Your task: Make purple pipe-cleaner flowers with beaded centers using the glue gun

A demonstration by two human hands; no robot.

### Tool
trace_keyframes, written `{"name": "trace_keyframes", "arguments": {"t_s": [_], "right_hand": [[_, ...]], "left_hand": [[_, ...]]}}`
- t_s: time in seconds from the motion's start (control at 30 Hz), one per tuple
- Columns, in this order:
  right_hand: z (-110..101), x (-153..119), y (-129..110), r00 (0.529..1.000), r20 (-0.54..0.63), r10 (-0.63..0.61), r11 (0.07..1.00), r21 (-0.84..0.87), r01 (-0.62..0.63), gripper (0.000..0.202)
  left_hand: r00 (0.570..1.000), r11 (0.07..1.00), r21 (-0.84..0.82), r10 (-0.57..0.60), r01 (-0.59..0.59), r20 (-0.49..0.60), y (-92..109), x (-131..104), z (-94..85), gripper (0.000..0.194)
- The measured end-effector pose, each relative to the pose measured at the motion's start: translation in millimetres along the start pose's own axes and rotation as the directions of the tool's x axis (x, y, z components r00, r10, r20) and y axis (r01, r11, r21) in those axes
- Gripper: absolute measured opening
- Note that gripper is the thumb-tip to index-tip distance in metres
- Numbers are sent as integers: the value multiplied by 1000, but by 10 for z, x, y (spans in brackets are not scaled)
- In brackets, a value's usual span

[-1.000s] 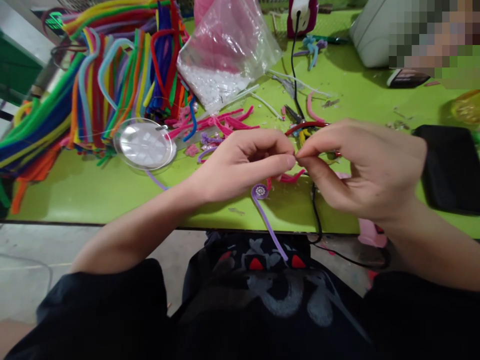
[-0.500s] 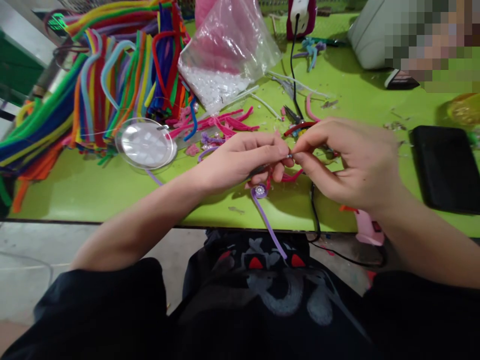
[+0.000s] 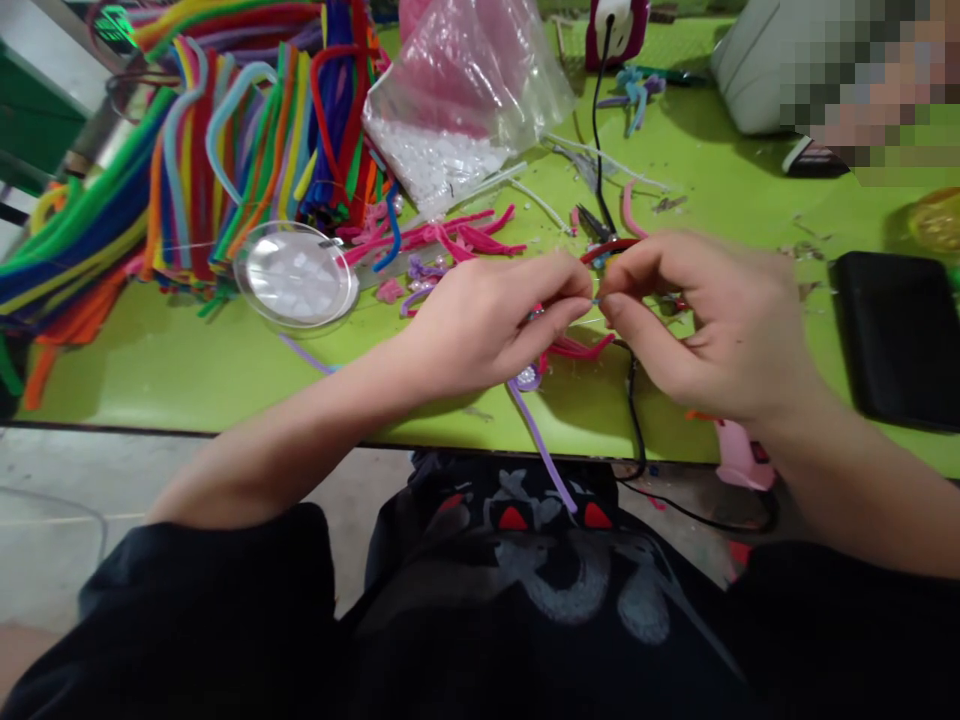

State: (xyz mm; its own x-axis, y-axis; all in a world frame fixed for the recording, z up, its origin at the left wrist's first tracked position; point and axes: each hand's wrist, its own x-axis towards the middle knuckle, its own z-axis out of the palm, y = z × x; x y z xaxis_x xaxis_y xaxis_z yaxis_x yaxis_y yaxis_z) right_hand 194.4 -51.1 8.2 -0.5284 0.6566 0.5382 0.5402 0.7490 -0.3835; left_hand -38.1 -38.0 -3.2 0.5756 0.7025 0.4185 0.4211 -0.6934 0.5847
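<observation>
My left hand (image 3: 499, 325) is closed in a pinch above the table, its fingertips almost meeting those of my right hand (image 3: 697, 315). My right hand also pinches with thumb and forefinger. Whatever lies between the fingertips is too small to make out. Under my left hand sits a purple pipe cleaner (image 3: 544, 445) with a pearly round piece (image 3: 528, 376) at its curled end; its straight end sticks out past the table edge. Pink pipe cleaners (image 3: 581, 348) lie below the fingertips. Behind the hands are pliers (image 3: 594, 222), partly hidden.
Bundles of coloured pipe cleaners (image 3: 240, 160) fill the left back. Nearby are a clear bag of white pieces (image 3: 442, 150) and a round clear dish (image 3: 296, 275). A black phone-like slab (image 3: 896, 340) lies right. A pink glue gun (image 3: 742, 455) hangs at the front edge, with a black cord (image 3: 637, 420).
My left hand has turned knuckles-up, its fingers now folded into a pinch where small silvery bits showed before. My right hand keeps its pinch. The view has shifted slightly.
</observation>
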Motion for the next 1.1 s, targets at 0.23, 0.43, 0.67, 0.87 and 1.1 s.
{"name": "trace_keyframes", "arguments": {"t_s": [0.23, 0.43, 0.67, 0.87, 1.1], "right_hand": [[121, -85, 78, 957, 237, -167, 979, -72, 189, 6], [173, -122, 48, 904, 380, -194, 926, -235, 297, 16], [136, -115, -30, 888, 392, -240, 898, -258, 356, 16], [110, -124, -74, 879, 426, -215, 908, -244, 340, 16], [126, -181, -92, 860, 473, -192, 905, -253, 341, 7]], "left_hand": [[957, 992, 116, -85, 54, 276, -11, -223, -200, 19], [985, 992, 125, -52, 32, 164, -181, -460, -106, 14], [984, 999, 24, -45, 42, 170, -188, -482, -73, 15], [970, 995, 102, -13, -12, 241, -99, -504, -143, 15], [975, 989, 131, 35, -65, 221, -75, -571, -114, 22]]}}
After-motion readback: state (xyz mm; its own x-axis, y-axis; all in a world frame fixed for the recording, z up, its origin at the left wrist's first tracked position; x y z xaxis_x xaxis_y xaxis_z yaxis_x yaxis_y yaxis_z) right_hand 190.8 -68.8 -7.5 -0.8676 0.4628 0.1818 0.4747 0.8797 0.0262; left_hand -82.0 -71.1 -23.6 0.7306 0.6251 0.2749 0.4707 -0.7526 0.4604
